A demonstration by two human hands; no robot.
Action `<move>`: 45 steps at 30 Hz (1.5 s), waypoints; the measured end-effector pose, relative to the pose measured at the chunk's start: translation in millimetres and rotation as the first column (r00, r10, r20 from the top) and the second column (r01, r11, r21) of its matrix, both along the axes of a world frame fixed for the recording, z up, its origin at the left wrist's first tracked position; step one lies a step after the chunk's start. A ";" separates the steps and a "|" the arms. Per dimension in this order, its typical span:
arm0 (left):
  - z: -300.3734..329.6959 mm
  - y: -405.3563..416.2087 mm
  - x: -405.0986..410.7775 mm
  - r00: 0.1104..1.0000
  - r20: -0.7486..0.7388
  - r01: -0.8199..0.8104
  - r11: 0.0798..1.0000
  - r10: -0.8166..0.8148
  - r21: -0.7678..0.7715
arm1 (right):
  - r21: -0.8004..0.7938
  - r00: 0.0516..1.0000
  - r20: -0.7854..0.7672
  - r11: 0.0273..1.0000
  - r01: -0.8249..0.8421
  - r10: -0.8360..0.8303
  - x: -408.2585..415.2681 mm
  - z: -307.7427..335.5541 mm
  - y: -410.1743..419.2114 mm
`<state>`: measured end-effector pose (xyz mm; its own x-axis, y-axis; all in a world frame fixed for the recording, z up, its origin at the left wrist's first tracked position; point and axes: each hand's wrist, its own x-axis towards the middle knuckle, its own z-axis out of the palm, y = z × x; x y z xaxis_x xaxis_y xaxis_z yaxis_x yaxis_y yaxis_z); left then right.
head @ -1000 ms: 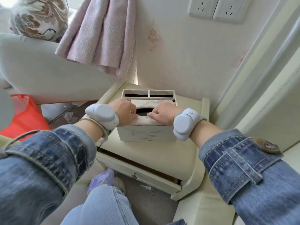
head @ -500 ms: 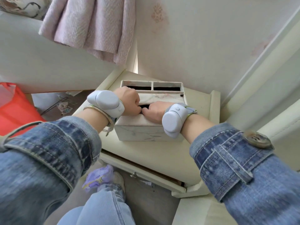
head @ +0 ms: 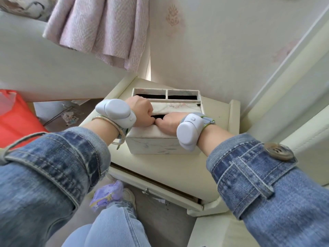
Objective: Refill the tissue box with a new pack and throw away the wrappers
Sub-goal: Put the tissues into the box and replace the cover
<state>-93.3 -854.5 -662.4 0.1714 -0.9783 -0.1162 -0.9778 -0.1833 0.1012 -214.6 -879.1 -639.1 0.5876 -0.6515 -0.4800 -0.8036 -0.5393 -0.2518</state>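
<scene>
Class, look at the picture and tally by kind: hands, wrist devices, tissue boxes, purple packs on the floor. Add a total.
Hands: 2 (left hand, right hand)
Wrist devices: 2 ()
Tissue box: 1
Purple pack: 1
Total: 6

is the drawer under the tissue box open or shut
Slightly open: the drawer front stands out from the nightstand, leaving a dark gap along its top edge.

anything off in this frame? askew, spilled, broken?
Two things. The nightstand drawer sits slightly open, a dark gap above its front. A purple wrapper lies on the floor by the person's foot. The tissue box looks square and undamaged.
</scene>
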 end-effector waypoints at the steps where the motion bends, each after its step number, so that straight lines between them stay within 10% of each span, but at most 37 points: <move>1: 0.4 0.4 -0.6 1.000 -0.002 0.001 1.000 -0.001 -0.001 | -0.001 1.000 -0.006 1.000 -0.005 0.005 -0.5 1.3 0.2; 33: 27.9 44.4 -19.9 0.990 -0.099 0.093 0.995 -0.096 -0.037 | 0.145 0.974 0.224 0.989 -0.018 -0.015 -33.1 46.3 -0.5; 45: 25.7 46.4 -20.2 0.984 -0.114 0.126 0.989 -0.134 -0.072 | -0.034 0.924 0.372 0.993 0.111 -0.090 -39.4 16.7 -17.0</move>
<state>-113.6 -808.2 -636.7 0.0309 -0.9975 -0.0640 -0.9733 -0.0446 0.2249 -253.9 -896.1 -622.4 0.6465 -0.7351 -0.2040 -0.7097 -0.4815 -0.5143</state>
